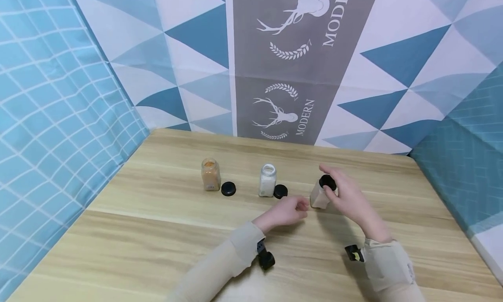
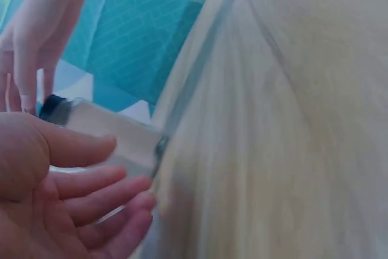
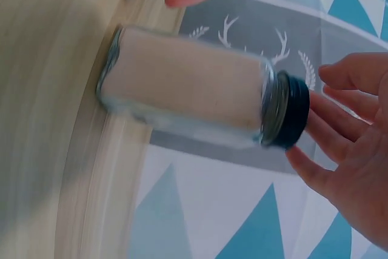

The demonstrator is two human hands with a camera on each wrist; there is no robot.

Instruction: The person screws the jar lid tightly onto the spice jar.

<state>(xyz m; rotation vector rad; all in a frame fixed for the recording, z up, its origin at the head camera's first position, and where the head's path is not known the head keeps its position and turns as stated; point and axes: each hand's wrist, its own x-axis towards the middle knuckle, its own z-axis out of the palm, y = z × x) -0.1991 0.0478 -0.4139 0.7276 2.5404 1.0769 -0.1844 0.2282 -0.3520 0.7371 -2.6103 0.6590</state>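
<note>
A square glass jar of pale beige powder stands on the wooden table at the right, its black lid on top. My right hand is over this lid from the right, fingers spread loosely around it; in the right wrist view some fingertips are right at the lid's far side and the thumb stands off it. My left hand hovers low just left of the jar, holding nothing. In the left wrist view its loosely bent fingers and thumb overlap the jar's body.
Left of my hands, an uncapped jar of white powder has a black lid beside it. Farther left stands an uncapped jar of orange powder with its black lid. A patterned cloth wall rises behind the wooden table.
</note>
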